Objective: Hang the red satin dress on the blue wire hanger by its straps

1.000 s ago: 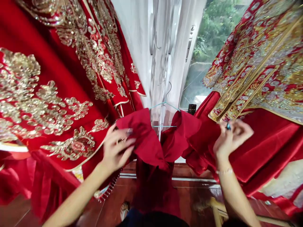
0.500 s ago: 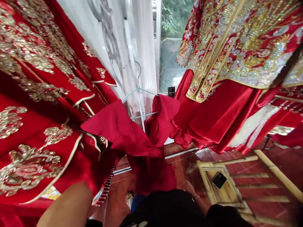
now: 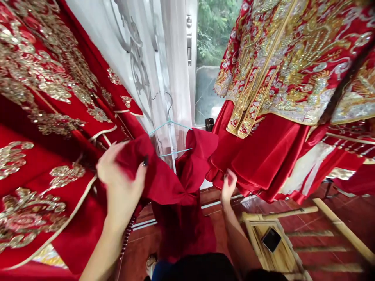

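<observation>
A plain dark red dress (image 3: pixel 164 181) with wide shoulder flaps hangs in front of me on a thin pale-blue hanger (image 3: pixel 170 121) with a metal hook. My left hand (image 3: pixel 120 171) is at the dress's left shoulder flap, slightly blurred, its dark-nailed thumb in front of the cloth and spread from the fingers. Whether it presses on the fabric is hard to see. To the right of the dress, my right hand (image 3: pixel 229 185) is raised in front of the red skirt hem, fingers loosely bent, with nothing visible in it.
Red garments with gold beading (image 3: pixel 49 105) hang close on the left. An embroidered red-and-gold jacket (image 3: pixel 281 74) over a red skirt (image 3: pixel 249 156) hangs on the right. Below it stands a bamboo chair (image 3: pixel 254 230) bearing a black phone-like device (image 3: pixel 271 239). Sheer white curtain (image 3: pixel 178 58) hangs behind.
My left hand has come up to the dress's left shoulder flap. My right hand has risen from low beside my body to the skirt hem. The view has tilted slightly upward.
</observation>
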A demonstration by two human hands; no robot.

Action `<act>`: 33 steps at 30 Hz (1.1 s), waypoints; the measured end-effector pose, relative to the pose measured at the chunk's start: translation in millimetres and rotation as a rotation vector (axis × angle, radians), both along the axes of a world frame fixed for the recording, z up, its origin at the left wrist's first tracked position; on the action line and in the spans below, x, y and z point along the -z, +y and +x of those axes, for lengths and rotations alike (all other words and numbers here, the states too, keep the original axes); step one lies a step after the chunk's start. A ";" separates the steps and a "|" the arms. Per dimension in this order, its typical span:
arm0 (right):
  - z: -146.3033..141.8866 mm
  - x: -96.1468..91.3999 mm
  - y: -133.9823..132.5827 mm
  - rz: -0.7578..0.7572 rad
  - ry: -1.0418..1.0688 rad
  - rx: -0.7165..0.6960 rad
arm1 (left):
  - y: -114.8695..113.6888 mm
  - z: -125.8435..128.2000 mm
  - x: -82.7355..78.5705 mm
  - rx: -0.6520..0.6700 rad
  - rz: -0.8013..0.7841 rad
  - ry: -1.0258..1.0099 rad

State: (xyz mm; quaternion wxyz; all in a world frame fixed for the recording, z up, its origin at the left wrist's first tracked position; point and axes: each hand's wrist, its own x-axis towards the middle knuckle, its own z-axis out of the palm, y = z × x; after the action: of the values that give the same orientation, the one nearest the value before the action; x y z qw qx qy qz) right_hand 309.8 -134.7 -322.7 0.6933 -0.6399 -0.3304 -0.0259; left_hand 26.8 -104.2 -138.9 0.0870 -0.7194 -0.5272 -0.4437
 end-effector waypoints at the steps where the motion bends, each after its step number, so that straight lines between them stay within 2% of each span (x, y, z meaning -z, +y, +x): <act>1: -0.3 -23.5 18.2 0.038 -0.024 0.000 | 4.0 7.6 0.8 -0.062 -0.010 -0.008; 2: -3.9 -49.2 35.3 0.085 -0.109 -0.007 | 9.3 16.9 1.4 -0.115 -0.032 -0.006; 3: -10.4 -75.3 51.2 0.067 -0.247 -0.054 | 15.4 26.7 1.7 -0.152 -0.067 0.004; 5: -28.3 -120.6 77.1 -0.096 -0.492 -0.150 | 26.9 43.8 1.4 -0.184 -0.147 0.025; 6: -37.1 -137.0 86.6 -0.210 -0.554 -0.167 | 31.5 49.0 0.9 -0.195 -0.172 0.024; 8: -47.8 -154.5 98.6 -0.407 -0.602 -0.199 | 37.4 50.6 -0.7 -0.206 -0.202 0.020; 11: -39.4 -154.4 103.3 -0.523 -0.557 -0.308 | 41.7 34.0 -3.4 -0.179 -0.204 0.046; 14: -12.8 -150.6 101.2 -0.478 -0.565 -0.469 | 46.1 12.0 -7.2 -0.143 -0.195 0.116; 16: 3.5 -153.9 99.3 -0.460 -0.572 -0.522 | 49.5 2.1 -11.1 -0.139 -0.201 0.154; 22: 23.7 -165.1 94.7 -0.427 -0.573 -0.531 | 51.0 -12.9 -25.8 -0.101 -0.329 0.229; 27: 20.6 -154.7 99.6 -0.376 -0.586 -0.538 | 47.2 -23.6 -32.5 -0.036 -0.356 0.281; 33: 5.7 -142.3 107.5 -0.386 -0.672 -0.383 | 46.7 -23.9 -29.0 -0.068 -0.354 0.257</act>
State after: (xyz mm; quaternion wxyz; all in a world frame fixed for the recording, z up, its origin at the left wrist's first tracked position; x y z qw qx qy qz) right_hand 315.5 -27.2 -180.4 0.4068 -0.6410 -0.6495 -0.0414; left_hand 3.0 -57.5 -109.9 0.0408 -0.7557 -0.6056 -0.2459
